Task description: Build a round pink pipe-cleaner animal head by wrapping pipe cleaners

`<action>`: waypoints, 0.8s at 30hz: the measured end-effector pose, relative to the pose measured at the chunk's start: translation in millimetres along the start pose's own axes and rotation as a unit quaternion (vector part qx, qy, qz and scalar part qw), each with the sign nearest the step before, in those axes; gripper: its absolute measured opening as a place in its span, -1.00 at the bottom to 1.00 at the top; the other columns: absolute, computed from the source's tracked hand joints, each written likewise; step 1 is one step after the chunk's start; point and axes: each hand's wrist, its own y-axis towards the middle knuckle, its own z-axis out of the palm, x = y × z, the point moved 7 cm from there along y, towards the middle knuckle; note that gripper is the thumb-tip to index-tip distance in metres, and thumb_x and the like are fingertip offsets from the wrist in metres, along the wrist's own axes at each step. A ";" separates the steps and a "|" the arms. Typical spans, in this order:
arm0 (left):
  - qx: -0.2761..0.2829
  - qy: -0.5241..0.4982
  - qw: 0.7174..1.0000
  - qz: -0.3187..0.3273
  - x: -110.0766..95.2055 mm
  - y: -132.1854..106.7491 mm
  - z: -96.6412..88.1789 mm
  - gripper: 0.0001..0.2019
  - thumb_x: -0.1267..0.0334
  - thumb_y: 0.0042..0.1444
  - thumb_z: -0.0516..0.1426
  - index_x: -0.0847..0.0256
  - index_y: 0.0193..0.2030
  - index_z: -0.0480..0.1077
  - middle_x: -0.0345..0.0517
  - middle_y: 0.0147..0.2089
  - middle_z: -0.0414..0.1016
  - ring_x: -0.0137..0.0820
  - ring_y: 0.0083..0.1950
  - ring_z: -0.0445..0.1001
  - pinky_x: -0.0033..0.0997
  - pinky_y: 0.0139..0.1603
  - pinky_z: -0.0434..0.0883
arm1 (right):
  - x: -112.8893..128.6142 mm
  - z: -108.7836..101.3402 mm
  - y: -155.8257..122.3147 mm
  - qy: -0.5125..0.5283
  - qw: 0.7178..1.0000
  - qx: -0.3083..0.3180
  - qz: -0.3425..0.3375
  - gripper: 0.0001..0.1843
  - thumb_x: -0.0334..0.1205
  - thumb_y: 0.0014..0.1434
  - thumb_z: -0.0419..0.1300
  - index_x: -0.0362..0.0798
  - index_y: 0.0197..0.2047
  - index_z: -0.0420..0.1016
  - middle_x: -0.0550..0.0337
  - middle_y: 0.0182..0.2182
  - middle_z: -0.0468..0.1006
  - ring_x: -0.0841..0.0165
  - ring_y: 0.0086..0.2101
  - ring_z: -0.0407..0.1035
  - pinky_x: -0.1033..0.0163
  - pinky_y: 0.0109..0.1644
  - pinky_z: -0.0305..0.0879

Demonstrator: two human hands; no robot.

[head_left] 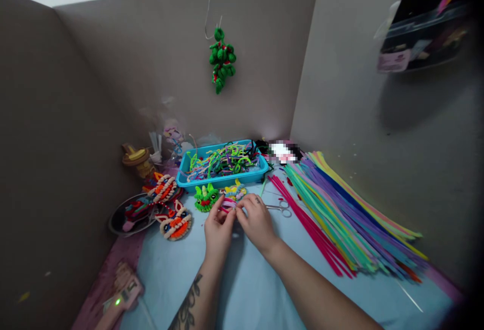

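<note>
"Three grey panels [181, 62] around the desk [123, 246]. Why?"

"To close off a corner, probably. Note the pale blue sheet [257, 289] over the desk, perhaps for protection."

"And at right, a wide fan of fuzzy stems [351, 214]?"

"Laid lengthwise and grouped loosely by colour, likely for drawing out singly. See the red stems [308, 226] along the edge nearest the right hand [255, 221]."

"Why a walled blue tray [223, 182] beyond the hands?"

"Full of short, tangled pieces [227, 161]; likely to stop any scattering."

"And, off at left, apparently a pink glue gun [126, 292]?"

"Set well apart from the stems, presumably because of heat."

"And the green horned head [206, 199]?"

"Placed just beyond the left hand [218, 225], maybe to stay in sight."

"Scissors [279, 209]?"

"Lying just beside the right hand, handles outward, probably for easy reach."

"Down to the smallest: the pink looped piece [228, 203]?"

"Held in front of the tray, above the sheet. Clamped by the fingers of both hands, seemingly to steady one side while working the other. Too small to tell the exact contact."
</note>
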 end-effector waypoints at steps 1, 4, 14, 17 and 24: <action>0.002 -0.009 1.000 -0.003 0.7 0.3 0.2 -0.36 0.21 -0.10 0.28 0.32 0.16 0.28 -0.23 -0.50 0.48 -0.50 -0.46 0.41 -0.56 -0.41 0.33 | -0.5 -0.1 0.2 0.012 1.000 0.000 -0.002 -0.91 -0.40 0.13 0.11 -0.04 -0.37 0.38 0.06 -0.30 0.44 0.20 -0.20 0.31 0.07 -0.09 0.30; 0.001 -0.043 0.999 -0.007 1.6 1.3 0.0 -0.33 0.21 -0.11 0.29 0.32 0.18 0.24 -0.23 -0.49 0.49 -0.52 -0.47 0.41 -0.58 -0.39 0.33 | -0.5 -2.6 0.6 0.053 0.999 -0.008 -0.009 -0.92 -0.40 0.11 0.12 -0.04 -0.35 0.38 0.07 -0.28 0.41 0.22 -0.18 0.31 0.07 -0.06 0.31; -0.032 -0.137 0.989 -0.048 1.9 3.5 -6.4 -0.19 0.24 -0.19 0.34 0.29 0.23 0.15 -0.25 -0.49 0.49 -0.53 -0.48 0.42 -0.58 -0.38 0.31 | 16.0 -6.6 -1.6 0.093 0.993 0.015 -0.068 -0.68 -0.42 0.03 0.19 -0.04 -0.11 0.39 0.02 -0.13 0.35 0.19 -0.05 0.25 0.03 0.08 0.26; -0.030 -0.147 0.987 -0.058 3.4 3.8 -6.8 -0.16 0.24 -0.20 0.35 0.28 0.25 0.13 -0.24 -0.47 0.50 -0.55 -0.49 0.41 -0.58 -0.40 0.31 | 16.5 -7.9 -1.4 0.092 0.992 0.008 -0.082 -0.67 -0.46 0.06 0.13 -0.01 -0.09 0.41 0.04 -0.13 0.36 0.21 -0.07 0.26 0.02 0.05 0.29; -0.030 -0.152 0.986 -0.062 1.4 3.3 -5.8 -0.09 0.24 -0.24 0.36 0.27 0.28 0.08 -0.22 -0.45 0.51 -0.51 -0.44 0.43 -0.56 -0.37 0.32 | 20.1 -11.0 -3.0 0.085 0.992 0.004 -0.090 -0.71 -0.42 0.08 0.16 0.00 -0.11 0.46 0.05 -0.13 0.37 0.21 -0.07 0.25 0.02 0.06 0.28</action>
